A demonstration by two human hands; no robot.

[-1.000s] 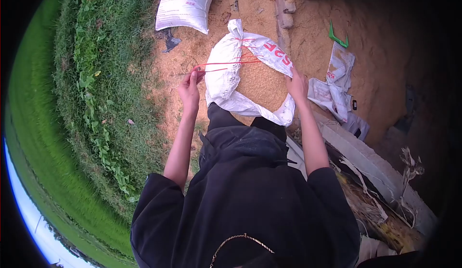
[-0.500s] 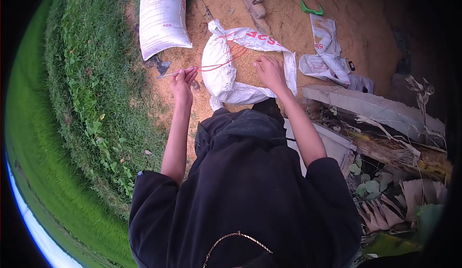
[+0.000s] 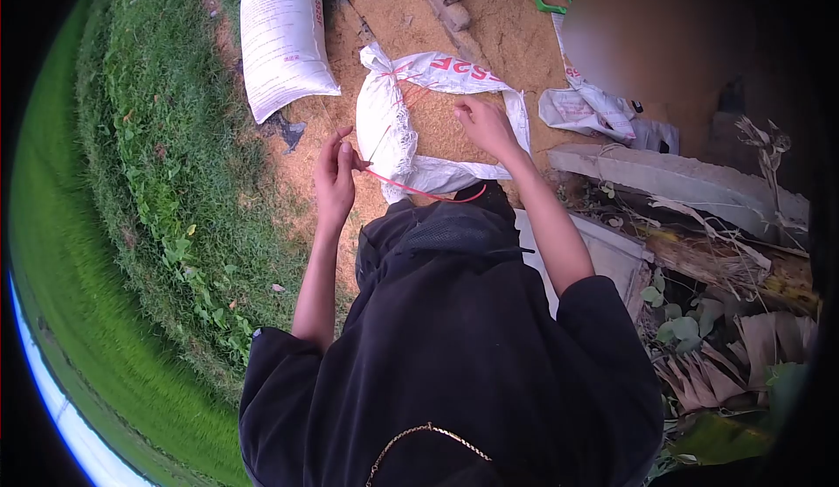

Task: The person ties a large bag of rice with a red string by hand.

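Note:
A white woven sack (image 3: 384, 124) with red print stands open in front of me, full of tan grain (image 3: 433, 120). My left hand (image 3: 335, 174) pinches a thin needle with red string (image 3: 411, 190) at the sack's left edge. The string loops down across the sack's near rim. My right hand (image 3: 485, 125) rests on the grain and the sack's right rim, fingers bent. One corner of the sack at the far left is tied with red string.
A full white sack (image 3: 284, 37) lies on the ground at the far left beside the grass (image 3: 149, 155). Empty sacks (image 3: 585, 107) lie crumpled to the right, a green object (image 3: 546, 2) beyond them. A concrete slab (image 3: 682, 190) and dry leaves are at my right.
My left hand has come in from the left toward the sack's edge, and the red string now hangs slack across the near rim. My right hand stayed on the grain.

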